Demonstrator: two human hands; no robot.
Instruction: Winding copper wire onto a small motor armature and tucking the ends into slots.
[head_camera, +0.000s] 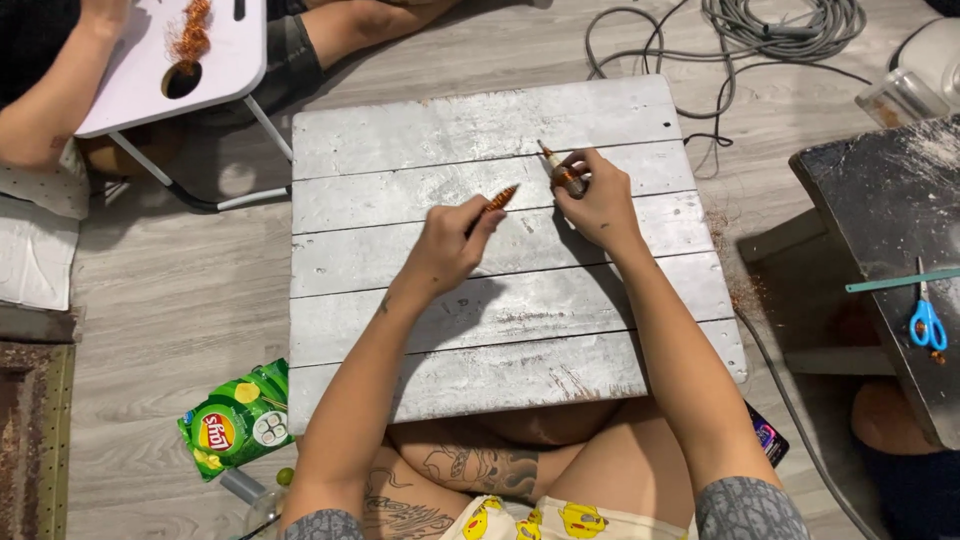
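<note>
Two bare hands work at the upper middle of the frame over a silver-painted slatted wooden table (480, 340): the left hand (447, 250) pinches a copper-wound spindle (498, 199), the right hand (598, 200) clenches a copper-wrapped stick (562, 171), best kept steady, tips near.

Even, bright overhead light; soft arm shadows fall on the silver-painted surface (500, 130), mild sheen on its planks; sharp centre, slight wide-angle bending at edges

A silver-painted plank table (500, 330) sits low over the wooden floor (170, 300); both hands rest on its far half.
</note>
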